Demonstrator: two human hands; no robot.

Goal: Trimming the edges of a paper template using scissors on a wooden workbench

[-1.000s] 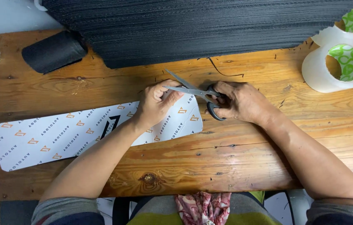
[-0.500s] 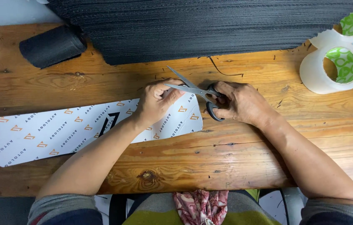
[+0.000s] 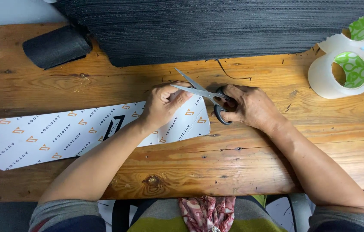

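A long white printed card strip [image 3: 62, 133] with rounded ends lies flat on the wooden table [image 3: 242, 159]. My left hand [image 3: 162, 103] presses on its right end, fingers curled near the upper edge. My right hand [image 3: 250, 105] grips the black handles of a pair of scissors [image 3: 203, 92]. The scissor blades are spread apart and point up-left, with their tips by my left fingers, over the strip's upper right corner.
A thick stack of black ribbed sheets [image 3: 216, 30] covers the back of the table. A black fabric roll [image 3: 55, 45] lies at the back left. Two rolls of clear tape [image 3: 343, 71] sit at the right. Small black scraps dot the wood.
The view has shifted slightly, so the strip and hands sit a little lower-left in frame. Both hands keep the same grip on the strip and scissors.
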